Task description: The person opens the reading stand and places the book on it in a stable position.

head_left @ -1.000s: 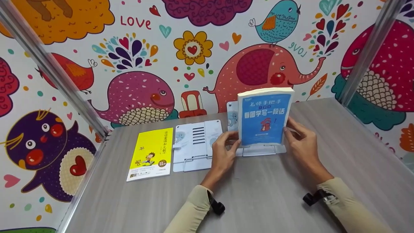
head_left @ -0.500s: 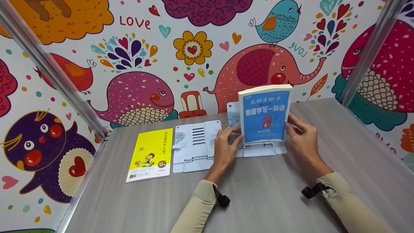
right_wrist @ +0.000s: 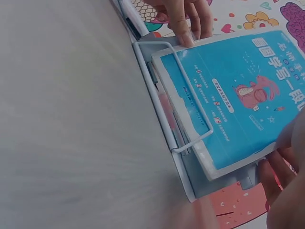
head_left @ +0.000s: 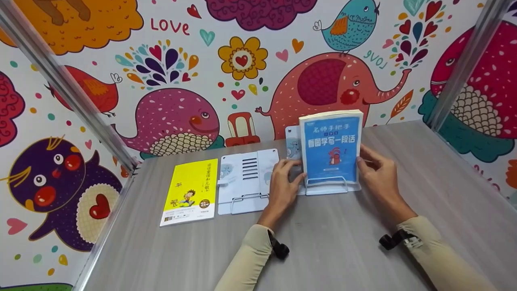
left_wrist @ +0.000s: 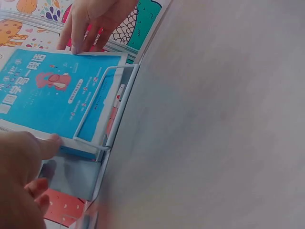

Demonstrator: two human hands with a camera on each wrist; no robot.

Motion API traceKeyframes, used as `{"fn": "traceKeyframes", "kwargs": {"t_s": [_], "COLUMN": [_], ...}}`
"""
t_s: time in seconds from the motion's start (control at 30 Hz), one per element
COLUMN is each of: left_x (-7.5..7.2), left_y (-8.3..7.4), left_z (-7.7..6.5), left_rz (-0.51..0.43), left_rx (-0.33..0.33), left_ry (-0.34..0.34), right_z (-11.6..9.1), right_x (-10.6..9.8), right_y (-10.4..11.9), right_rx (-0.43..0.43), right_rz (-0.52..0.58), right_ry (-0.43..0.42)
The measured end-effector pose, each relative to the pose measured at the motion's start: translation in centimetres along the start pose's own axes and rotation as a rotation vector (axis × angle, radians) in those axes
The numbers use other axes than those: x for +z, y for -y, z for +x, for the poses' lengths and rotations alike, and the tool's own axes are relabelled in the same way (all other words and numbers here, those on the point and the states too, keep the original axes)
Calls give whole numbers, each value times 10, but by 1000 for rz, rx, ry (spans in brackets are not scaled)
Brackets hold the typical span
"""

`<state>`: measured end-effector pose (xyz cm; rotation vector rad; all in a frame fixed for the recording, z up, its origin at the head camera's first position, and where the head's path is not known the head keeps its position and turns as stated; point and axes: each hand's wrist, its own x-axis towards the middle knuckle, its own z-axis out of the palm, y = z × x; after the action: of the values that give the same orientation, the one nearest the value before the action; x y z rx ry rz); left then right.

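A thick book with a blue cover (head_left: 333, 151) stands nearly upright on a white book stand (head_left: 292, 139). The stand's wire page holder (right_wrist: 202, 112) crosses in front of the lower cover. My left hand (head_left: 284, 190) holds the book's left edge low down, its thumb at the front edge. At the right edge, my right hand (head_left: 379, 173) grips the book with the thumb near the cover and fingers going behind. Most of the stand is hidden by the book. In the left wrist view, the left thumb (left_wrist: 50, 145) lies right at the book's lower corner.
Left of the hands, a second white book stand (head_left: 248, 182) with slots and a wire holder lies leaned back on the grey table (head_left: 323, 246). Beside it is a yellow book (head_left: 190, 186). A wall with cartoon animals (head_left: 173, 113) closes off the back; metal posts (head_left: 460, 64) rise at both sides.
The book was lifted slightly above the wire holder, then moved down behind it; its bottom now sits in the stand. Both hands stay at its sides.
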<state>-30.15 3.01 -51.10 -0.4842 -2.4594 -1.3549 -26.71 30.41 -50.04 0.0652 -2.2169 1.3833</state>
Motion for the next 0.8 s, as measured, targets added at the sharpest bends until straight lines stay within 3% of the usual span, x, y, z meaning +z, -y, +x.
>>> {"fn": "traceKeyframes", "kwargs": {"t_s": [0.33,0.8], "left_x": [1,3], "left_y": [-4,-4], "left_z": [-2,-1], "left_rz": [38,-27], "left_rx": [-35,-43], "left_ry": [26,-10], "right_z": [-2,-2], "right_x": [1,3], "right_y": [-6,-8], "right_rx": [-23,-37], "right_rz": [-87,-138], "right_ry": [55,75]}}
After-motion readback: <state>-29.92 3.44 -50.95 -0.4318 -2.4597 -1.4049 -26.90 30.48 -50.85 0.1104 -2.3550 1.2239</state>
